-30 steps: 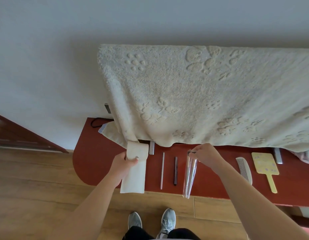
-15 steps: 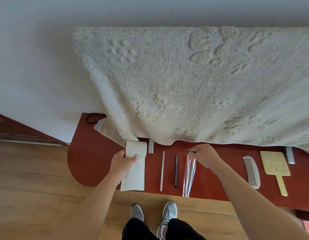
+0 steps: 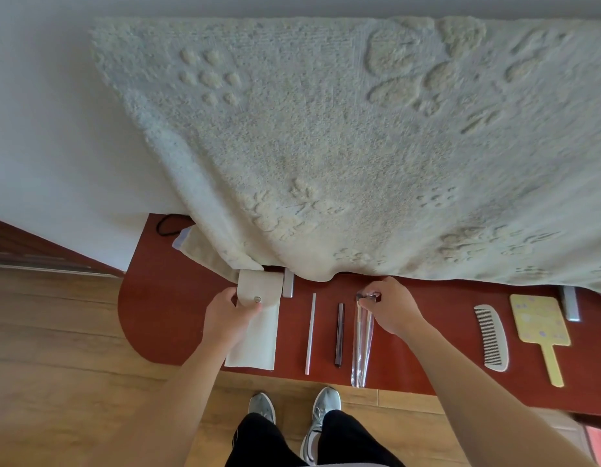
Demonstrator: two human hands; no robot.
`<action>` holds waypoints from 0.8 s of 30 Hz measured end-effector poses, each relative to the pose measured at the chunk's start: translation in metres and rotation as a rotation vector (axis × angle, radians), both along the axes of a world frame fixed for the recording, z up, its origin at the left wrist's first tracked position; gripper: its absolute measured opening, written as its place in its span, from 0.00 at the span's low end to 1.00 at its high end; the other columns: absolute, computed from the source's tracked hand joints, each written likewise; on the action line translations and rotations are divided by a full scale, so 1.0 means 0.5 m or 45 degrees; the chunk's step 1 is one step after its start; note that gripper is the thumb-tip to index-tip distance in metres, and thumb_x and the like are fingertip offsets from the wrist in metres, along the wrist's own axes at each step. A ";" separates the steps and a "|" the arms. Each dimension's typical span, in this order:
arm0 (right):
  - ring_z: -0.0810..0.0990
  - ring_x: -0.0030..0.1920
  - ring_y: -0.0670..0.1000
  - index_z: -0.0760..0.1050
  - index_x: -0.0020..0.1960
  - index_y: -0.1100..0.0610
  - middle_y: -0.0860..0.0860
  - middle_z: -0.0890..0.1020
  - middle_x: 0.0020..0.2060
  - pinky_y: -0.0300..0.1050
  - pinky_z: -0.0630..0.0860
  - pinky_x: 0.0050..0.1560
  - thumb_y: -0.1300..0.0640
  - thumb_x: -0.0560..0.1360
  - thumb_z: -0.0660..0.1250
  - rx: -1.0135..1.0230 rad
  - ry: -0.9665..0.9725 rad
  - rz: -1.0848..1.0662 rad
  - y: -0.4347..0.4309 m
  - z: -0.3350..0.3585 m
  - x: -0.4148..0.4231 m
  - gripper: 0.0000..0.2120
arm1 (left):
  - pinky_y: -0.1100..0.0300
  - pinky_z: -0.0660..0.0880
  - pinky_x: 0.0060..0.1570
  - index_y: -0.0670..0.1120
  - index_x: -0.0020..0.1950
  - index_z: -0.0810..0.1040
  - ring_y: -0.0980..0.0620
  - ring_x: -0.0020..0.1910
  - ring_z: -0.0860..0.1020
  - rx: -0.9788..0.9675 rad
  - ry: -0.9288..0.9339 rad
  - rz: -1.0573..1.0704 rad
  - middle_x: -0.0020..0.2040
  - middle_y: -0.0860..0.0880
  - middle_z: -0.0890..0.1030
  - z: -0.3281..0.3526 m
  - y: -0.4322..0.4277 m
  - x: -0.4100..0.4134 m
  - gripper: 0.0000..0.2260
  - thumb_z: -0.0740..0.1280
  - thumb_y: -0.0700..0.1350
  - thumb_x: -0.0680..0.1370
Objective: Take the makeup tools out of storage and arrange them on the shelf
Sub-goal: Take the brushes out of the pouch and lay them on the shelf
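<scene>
Head view has the right hand low over the red shelf, thumb and fingertips clamped on the top end of a clear sleeve with what looks like a brush inside. A second ago that sleeve hangs tilted from the same pinch, its lower end in the air past the shelf's front edge; now it lies along the wood, nearly parallel with the tools already set out. The camera also sits closer and lower than before.

Taking the cream pouch as the marker: a pale thin stick lies just right of the pouch, a dark pencil right of that, and the sleeve third out from the pouch, just beside the pencil without clearly touching it. A comb and a yellow hand mirror lie well to the right of the pouch. Behind the pouch a cream towel drapes down onto the shelf's back edge.

The left hand keeps its grip on the pouch, fingers curled round its left edge and thumb on the snap flap, much as it does a second ago.

My reading is that the third tool is down but not yet released, since the fingers are closed on its end. Letting go comes next; the sleeve's lower tip sits at the shelf's front edge, so it may slide off. Whether the pouch holds more tools cannot be told
</scene>
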State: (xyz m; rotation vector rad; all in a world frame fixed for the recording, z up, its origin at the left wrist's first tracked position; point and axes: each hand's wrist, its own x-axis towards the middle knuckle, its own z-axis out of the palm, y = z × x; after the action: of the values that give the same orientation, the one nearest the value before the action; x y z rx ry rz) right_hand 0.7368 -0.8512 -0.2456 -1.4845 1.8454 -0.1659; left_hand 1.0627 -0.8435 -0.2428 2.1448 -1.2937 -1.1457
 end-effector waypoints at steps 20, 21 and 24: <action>0.76 0.50 0.48 0.76 0.62 0.49 0.44 0.73 0.55 0.42 0.73 0.47 0.46 0.74 0.70 -0.185 0.048 -0.012 0.013 -0.026 0.001 0.18 | 0.61 0.75 0.40 0.55 0.55 0.79 0.56 0.46 0.79 -0.086 -0.100 -0.086 0.48 0.56 0.81 -0.015 0.005 0.002 0.14 0.72 0.56 0.72; 0.76 0.51 0.48 0.76 0.62 0.49 0.45 0.73 0.56 0.42 0.73 0.48 0.46 0.74 0.70 -0.183 0.041 -0.020 0.014 -0.024 0.001 0.19 | 0.62 0.74 0.38 0.55 0.55 0.79 0.56 0.45 0.79 -0.085 -0.102 -0.088 0.48 0.56 0.81 -0.013 0.005 0.001 0.14 0.72 0.55 0.72; 0.76 0.52 0.48 0.76 0.62 0.49 0.45 0.74 0.57 0.42 0.73 0.49 0.46 0.74 0.70 -0.187 0.037 -0.030 0.017 -0.020 0.001 0.19 | 0.63 0.73 0.37 0.56 0.55 0.79 0.56 0.45 0.79 -0.078 -0.104 -0.088 0.48 0.56 0.81 -0.008 0.005 0.000 0.13 0.73 0.55 0.72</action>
State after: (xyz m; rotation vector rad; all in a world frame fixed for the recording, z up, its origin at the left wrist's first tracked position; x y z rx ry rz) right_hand 0.7373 -0.8429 -0.2557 -1.5722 1.9093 -0.2978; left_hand 1.0625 -0.8411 -0.2469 2.1374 -1.4298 -1.0406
